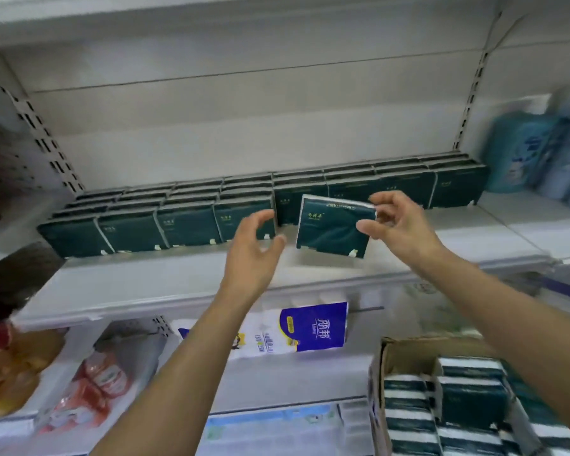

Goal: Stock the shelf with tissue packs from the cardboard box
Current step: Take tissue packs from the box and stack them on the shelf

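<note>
My right hand (399,222) pinches a tissue pack (329,228) by its right edge, over the shelf (178,281) front, before the rows of packs (185,222) standing there. My left hand (254,248) hovers spread, holding nothing. The cardboard box (405,353), lower right, holds stacked packs (468,396).

Both bare arms were stretched up and forward, forearms angling in toward each other. Left hand (254,255) was open, fingers loosely curved and thumb spread, gripping nothing. Right hand (400,225) pinched a tissue pack (333,225) at its corner, thumb on the front, fingertips over the top edge.
</note>
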